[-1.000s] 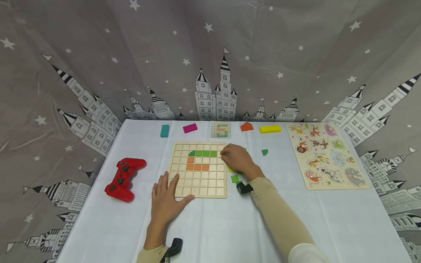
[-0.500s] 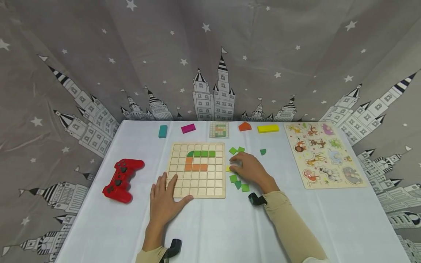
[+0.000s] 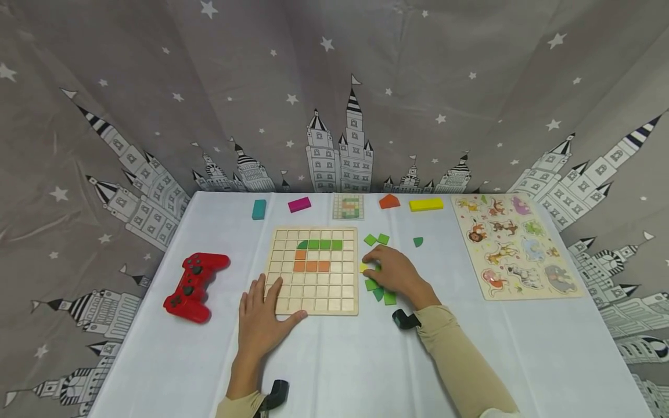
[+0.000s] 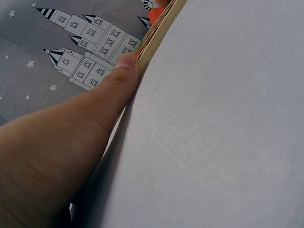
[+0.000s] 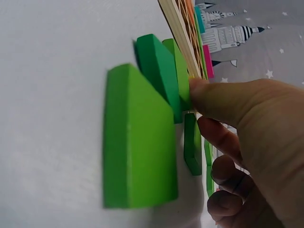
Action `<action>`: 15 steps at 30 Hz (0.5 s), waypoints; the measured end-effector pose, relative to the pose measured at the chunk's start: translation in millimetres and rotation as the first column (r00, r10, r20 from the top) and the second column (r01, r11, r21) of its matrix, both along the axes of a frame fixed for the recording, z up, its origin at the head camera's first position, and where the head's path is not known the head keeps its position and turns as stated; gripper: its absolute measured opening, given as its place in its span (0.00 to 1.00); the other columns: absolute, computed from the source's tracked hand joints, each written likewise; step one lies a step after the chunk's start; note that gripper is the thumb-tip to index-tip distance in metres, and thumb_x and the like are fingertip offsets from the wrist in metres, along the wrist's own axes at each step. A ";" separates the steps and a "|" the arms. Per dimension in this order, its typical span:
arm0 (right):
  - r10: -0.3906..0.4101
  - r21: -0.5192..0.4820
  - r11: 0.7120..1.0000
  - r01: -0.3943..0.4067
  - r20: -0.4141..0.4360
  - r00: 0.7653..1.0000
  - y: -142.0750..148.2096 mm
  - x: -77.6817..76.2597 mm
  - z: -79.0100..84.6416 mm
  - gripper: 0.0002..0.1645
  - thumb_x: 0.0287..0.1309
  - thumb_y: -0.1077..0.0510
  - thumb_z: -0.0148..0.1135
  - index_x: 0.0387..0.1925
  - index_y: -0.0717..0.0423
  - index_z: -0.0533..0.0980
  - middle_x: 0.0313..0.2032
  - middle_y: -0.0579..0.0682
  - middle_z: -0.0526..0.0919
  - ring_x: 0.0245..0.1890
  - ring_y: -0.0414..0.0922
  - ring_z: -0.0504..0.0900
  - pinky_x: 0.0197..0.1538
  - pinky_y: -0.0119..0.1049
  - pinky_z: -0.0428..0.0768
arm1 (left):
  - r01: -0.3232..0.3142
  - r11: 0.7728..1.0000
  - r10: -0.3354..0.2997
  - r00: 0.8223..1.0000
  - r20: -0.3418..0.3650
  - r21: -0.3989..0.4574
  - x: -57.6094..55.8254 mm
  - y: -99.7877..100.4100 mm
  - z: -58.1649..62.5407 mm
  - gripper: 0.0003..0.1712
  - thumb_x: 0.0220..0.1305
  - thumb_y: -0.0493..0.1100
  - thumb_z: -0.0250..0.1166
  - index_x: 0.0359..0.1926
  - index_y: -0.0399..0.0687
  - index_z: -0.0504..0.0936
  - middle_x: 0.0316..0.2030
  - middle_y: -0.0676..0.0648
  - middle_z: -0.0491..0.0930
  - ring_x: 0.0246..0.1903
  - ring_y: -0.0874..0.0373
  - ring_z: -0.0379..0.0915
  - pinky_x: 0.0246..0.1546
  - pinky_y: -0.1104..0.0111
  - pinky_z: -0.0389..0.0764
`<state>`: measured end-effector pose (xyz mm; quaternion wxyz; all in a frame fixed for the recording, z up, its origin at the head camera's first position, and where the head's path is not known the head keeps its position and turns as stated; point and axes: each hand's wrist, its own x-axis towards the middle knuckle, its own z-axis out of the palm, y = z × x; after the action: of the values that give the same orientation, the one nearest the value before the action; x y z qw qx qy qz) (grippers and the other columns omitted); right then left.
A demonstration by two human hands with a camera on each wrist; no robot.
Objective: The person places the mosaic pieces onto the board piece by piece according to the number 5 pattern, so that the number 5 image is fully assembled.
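My left hand (image 3: 266, 322) lies flat at the lower left corner of a wooden grid board (image 3: 354, 302), fingers over its left edge. In the left wrist view the thumb (image 4: 121, 71) touches the board's side. A row of green tiles (image 3: 325, 244) and several orange tiles (image 3: 311, 266) sit in the grid. Right of the board, my right hand (image 3: 398, 273) is low over loose tiles, thumb and index finger apart, beside a yellow tile (image 3: 363, 267). In the right wrist view a green tile (image 5: 192, 145) lies right at the index fingertip, with a larger-looking green tile (image 5: 142, 142) nearer the camera.
A small pattern card (image 3: 348, 206) is behind the board, among teal (image 3: 258, 209), magenta (image 3: 299, 204), orange (image 3: 389, 201) and yellow blocks (image 3: 425, 204). A red game controller (image 3: 194, 287) lies left, an animal puzzle (image 3: 514, 244) right. A dark green quarter-round piece (image 3: 418, 241) lies apart.
My right hand has drawn back from the board's right edge to the loose tiles, and its fingers shift slightly among them. The left hand stays on the board.
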<state>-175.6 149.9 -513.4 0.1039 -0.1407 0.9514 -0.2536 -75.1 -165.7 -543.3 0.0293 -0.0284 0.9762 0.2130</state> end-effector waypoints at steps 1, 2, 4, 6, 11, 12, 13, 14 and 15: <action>0.000 0.007 1.000 0.000 -0.001 1.000 0.0 -0.1 -0.2 0.20 0.64 0.46 0.69 0.55 0.46 0.84 0.55 0.44 0.83 0.61 0.48 0.80 0.67 0.49 0.77 | 0.000 1.000 0.000 1.000 0.002 0.001 0.0 0.1 0.1 0.61 0.51 0.77 0.67 0.79 0.54 0.59 0.82 0.37 0.41 0.81 0.38 0.33 0.78 0.40 0.37; 0.001 0.014 1.000 0.000 -0.003 1.000 0.0 -0.2 -0.5 0.19 0.65 0.46 0.69 0.55 0.45 0.83 0.55 0.44 0.83 0.61 0.48 0.80 0.67 0.49 0.77 | 0.001 1.000 -0.001 1.000 0.004 0.002 0.1 0.2 0.1 0.61 0.51 0.77 0.67 0.79 0.54 0.59 0.82 0.37 0.41 0.81 0.38 0.33 0.78 0.40 0.37; 0.003 0.022 1.000 -0.003 -0.004 1.000 0.1 -0.6 -1.6 0.20 0.65 0.47 0.68 0.56 0.45 0.83 0.56 0.45 0.83 0.61 0.48 0.80 0.67 0.48 0.77 | 0.001 1.000 -0.001 1.000 0.008 0.001 0.4 0.0 -0.5 0.61 0.51 0.77 0.67 0.79 0.54 0.59 0.82 0.38 0.41 0.81 0.38 0.33 0.79 0.40 0.36; 0.006 0.014 1.000 -0.006 -0.003 1.000 0.1 -1.0 -2.3 0.21 0.65 0.47 0.69 0.57 0.46 0.83 0.57 0.45 0.82 0.61 0.48 0.79 0.67 0.49 0.76 | 0.001 1.000 -0.001 1.000 0.005 0.000 0.7 0.1 0.3 0.62 0.51 0.77 0.67 0.79 0.54 0.59 0.82 0.37 0.41 0.81 0.38 0.33 0.78 0.39 0.37; 0.014 -0.004 1.000 -0.014 -0.011 1.000 -1.1 -1.2 -3.7 0.22 0.63 0.46 0.70 0.56 0.47 0.83 0.56 0.46 0.82 0.60 0.49 0.79 0.67 0.48 0.77 | 0.000 1.000 0.000 1.000 -0.019 0.007 1.2 0.2 2.3 0.61 0.51 0.76 0.67 0.79 0.52 0.60 0.81 0.36 0.43 0.81 0.37 0.35 0.78 0.39 0.38; 0.013 -0.004 1.000 -0.013 -0.015 1.000 -1.4 -1.1 -4.1 0.21 0.63 0.46 0.70 0.56 0.47 0.83 0.56 0.46 0.82 0.60 0.48 0.80 0.66 0.48 0.78 | 0.002 1.000 -0.001 1.000 -0.027 0.008 1.3 0.4 2.3 0.61 0.51 0.76 0.68 0.78 0.52 0.61 0.81 0.36 0.44 0.80 0.36 0.36 0.78 0.38 0.39; 0.013 -0.001 1.000 -0.013 -0.019 1.000 -1.7 -0.9 -4.6 0.21 0.64 0.47 0.70 0.55 0.47 0.83 0.55 0.46 0.82 0.58 0.48 0.80 0.65 0.48 0.78 | 0.002 1.000 -0.002 0.999 -0.033 0.009 1.3 0.5 2.5 0.60 0.51 0.75 0.68 0.78 0.51 0.61 0.81 0.36 0.44 0.80 0.36 0.36 0.78 0.38 0.39; 0.012 0.004 1.000 -0.012 -0.023 1.000 -2.0 -0.9 -5.1 0.20 0.64 0.47 0.70 0.55 0.47 0.83 0.54 0.46 0.82 0.57 0.48 0.81 0.65 0.47 0.79 | 0.003 1.000 -0.002 0.999 -0.039 0.009 1.3 0.7 2.6 0.60 0.51 0.75 0.68 0.78 0.51 0.61 0.81 0.35 0.44 0.80 0.36 0.36 0.77 0.38 0.39; 0.013 0.009 1.000 -0.013 -0.026 1.000 -2.3 -0.8 -5.7 0.20 0.64 0.47 0.69 0.54 0.48 0.83 0.53 0.46 0.82 0.56 0.47 0.81 0.64 0.47 0.79 | 0.003 1.000 -0.002 0.999 -0.047 0.008 1.4 1.0 2.6 0.60 0.51 0.75 0.68 0.78 0.51 0.62 0.81 0.35 0.45 0.80 0.35 0.37 0.77 0.38 0.40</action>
<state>-176.4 147.6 -519.1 0.0937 -0.1495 0.9528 -0.2469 -73.6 -164.8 -540.7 0.0066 -0.0220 0.9758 0.2175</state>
